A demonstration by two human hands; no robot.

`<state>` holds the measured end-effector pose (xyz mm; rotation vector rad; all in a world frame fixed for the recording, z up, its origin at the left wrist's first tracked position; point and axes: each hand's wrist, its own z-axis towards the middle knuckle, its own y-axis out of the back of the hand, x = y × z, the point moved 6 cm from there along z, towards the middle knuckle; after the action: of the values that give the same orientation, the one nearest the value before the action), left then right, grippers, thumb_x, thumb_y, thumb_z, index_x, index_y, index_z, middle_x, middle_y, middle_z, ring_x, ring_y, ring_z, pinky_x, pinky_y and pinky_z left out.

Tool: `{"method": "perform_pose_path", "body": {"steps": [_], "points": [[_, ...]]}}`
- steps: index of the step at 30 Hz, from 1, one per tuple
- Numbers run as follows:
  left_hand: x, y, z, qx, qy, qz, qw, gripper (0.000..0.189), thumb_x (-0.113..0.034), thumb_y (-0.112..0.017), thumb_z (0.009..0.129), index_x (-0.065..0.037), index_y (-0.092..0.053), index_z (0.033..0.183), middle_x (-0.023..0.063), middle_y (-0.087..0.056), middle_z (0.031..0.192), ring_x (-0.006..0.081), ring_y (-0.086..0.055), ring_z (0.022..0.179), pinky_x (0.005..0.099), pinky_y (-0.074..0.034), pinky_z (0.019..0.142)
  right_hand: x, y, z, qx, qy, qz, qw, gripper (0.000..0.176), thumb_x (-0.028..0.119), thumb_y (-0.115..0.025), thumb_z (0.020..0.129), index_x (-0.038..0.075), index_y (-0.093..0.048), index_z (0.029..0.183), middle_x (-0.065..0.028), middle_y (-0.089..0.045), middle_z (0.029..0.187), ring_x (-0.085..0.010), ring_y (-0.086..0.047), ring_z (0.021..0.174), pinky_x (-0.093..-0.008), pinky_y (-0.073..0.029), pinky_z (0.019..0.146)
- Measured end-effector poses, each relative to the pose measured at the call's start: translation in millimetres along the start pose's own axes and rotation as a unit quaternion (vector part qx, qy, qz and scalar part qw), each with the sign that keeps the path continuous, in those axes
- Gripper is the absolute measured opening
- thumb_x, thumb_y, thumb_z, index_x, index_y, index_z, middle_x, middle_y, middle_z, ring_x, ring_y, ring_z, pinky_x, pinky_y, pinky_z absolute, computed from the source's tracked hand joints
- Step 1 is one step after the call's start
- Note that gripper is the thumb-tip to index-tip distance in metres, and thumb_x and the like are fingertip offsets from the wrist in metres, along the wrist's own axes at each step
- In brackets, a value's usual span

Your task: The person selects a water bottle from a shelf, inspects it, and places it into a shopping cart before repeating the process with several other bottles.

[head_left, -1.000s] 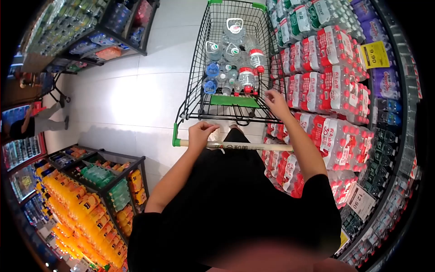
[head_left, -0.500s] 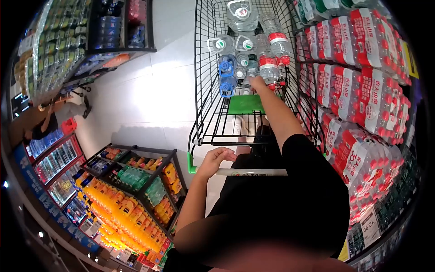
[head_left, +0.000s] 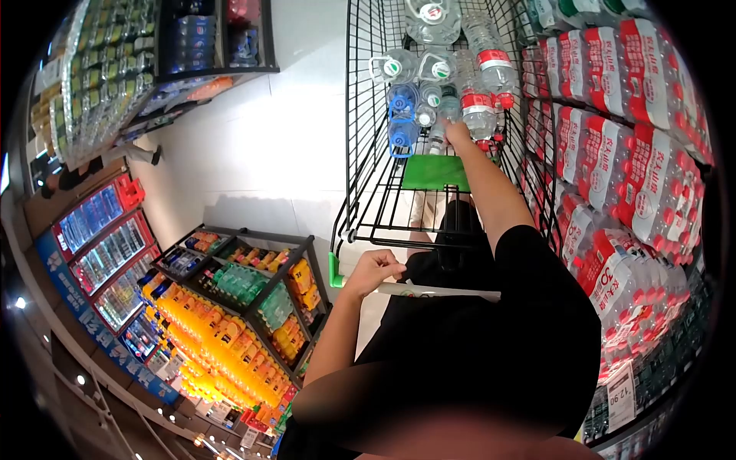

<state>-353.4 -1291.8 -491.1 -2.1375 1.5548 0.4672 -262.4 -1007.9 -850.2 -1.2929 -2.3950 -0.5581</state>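
Where the pale tiled floor [head_left: 261, 153] ran between the shelves, a wire shopping cart [head_left: 360, 153] stood in the aisle, close against the right-hand shelving [head_left: 644, 153] stacked with red-labelled water packs. A low rack of orange drink bottles [head_left: 207, 345] stood at the near left, with glass-fronted coolers [head_left: 100, 253] beyond it. The picture's edge cut off the cart's far end, and the person's black clothing hid much of the cart handle [head_left: 445, 291]. The left hand [head_left: 373, 270] was curled closed around that handle near its left end. The right hand [head_left: 458, 134] reached into the cart among loose water bottles [head_left: 402, 126], perhaps touching a red-capped bottle [head_left: 479, 107]. Its fingers were hidden, so its grip could not be told.
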Motion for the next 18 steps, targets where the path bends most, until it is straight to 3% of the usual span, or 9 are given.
{"method": "perform_pose_path", "body": {"steps": [3,4,7,10,13,15,18], "points": [[-8.4,-11.3,-1.8,0.029,0.016,0.043,0.999,0.017,-0.015,-0.066,0.089,0.0,-0.065,0.082,0.0063,-0.067,0.075,0.0106,-0.062,0.071,0.0239,-0.049,0.067,2.2,17.5,-23.8,-0.016,0.054,-0.027,0.998,0.044,0.036,-0.061,0.087,-0.008,-0.059,0.089,-0.0109,-0.059,0.061,-0.0196,-0.053,0.042,-0.0348,-0.04,0.037],[-10.8,-16.8,-3.3,0.042,0.014,0.048,0.998,0.018,-0.016,-0.065,0.09,0.0,-0.066,0.083,0.0059,-0.068,0.077,0.0107,-0.062,0.073,0.0241,-0.048,0.069,6.0,24.8,-42.1,-0.015,0.058,-0.027,0.998,0.045,0.038,-0.063,0.084,-0.007,-0.06,0.079,-0.0108,-0.057,0.056,-0.0206,-0.053,0.041,-0.0359,-0.041,0.039],[-3.3,-22.4,-7.5,0.094,-0.03,0.083,0.992,0.021,-0.018,-0.059,0.095,0.001,-0.067,0.091,0.0062,-0.068,0.081,0.0125,-0.062,0.078,0.026,-0.048,0.076,16.9,43.3,-94.2,-0.012,0.074,-0.016,0.997,0.047,0.04,-0.063,0.082,-0.004,-0.06,0.069,-0.0102,-0.055,0.052,-0.0209,-0.052,0.04,-0.0365,-0.041,0.039],[-13.6,-28.3,-26.3,0.122,-0.075,0.145,0.979,0.024,-0.019,-0.054,0.097,0.002,-0.066,0.097,0.0066,-0.069,0.085,0.0137,-0.063,0.086,0.0272,-0.048,0.082,43.5,79.9,-153.5,-0.024,0.11,-0.157,0.981,0.051,0.043,-0.059,0.08,-0.007,-0.063,0.074,-0.0142,-0.061,0.057,-0.0253,-0.06,0.046,-0.0398,-0.048,0.049],[-15.0,-27.8,-50.4,0.129,-0.104,0.134,0.977,0.024,-0.017,-0.052,0.098,0.003,-0.065,0.102,0.0065,-0.069,0.088,0.0144,-0.064,0.09,0.0282,-0.047,0.088,50.4,110.8,-212.4,-0.013,0.109,-0.152,0.982,0.049,0.043,-0.062,0.079,-0.006,-0.063,0.075,-0.0145,-0.062,0.06,-0.0252,-0.059,0.046,-0.0397,-0.048,0.048],[-13.6,-22.3,-62.1,0.14,-0.152,0.132,0.969,0.024,-0.017,-0.052,0.098,0.003,-0.064,0.106,0.0066,-0.069,0.09,0.0142,-0.064,0.09,0.0286,-0.047,0.089,52.5,132.6,-272.6,-0.036,0.172,-0.135,0.975,0.051,0.046,-0.061,0.08,-0.005,-0.064,0.074,-0.0142,-0.061,0.06,-0.0258,-0.058,0.047,-0.0403,-0.047,0.048],[-24.2,-18.7,-82.1,0.103,-0.199,0.161,0.961,0.019,-0.013,-0.059,0.093,0.004,-0.068,0.095,0.0075,-0.07,0.083,0.0129,-0.063,0.082,0.028,-0.048,0.085,40.4,162.7,-369.9,-0.056,0.223,-0.118,0.966,0.052,0.047,-0.06,0.083,-0.004,-0.063,0.073,-0.0114,-0.058,0.057,-0.024,-0.056,0.047,-0.0383,-0.045,0.052]]}}
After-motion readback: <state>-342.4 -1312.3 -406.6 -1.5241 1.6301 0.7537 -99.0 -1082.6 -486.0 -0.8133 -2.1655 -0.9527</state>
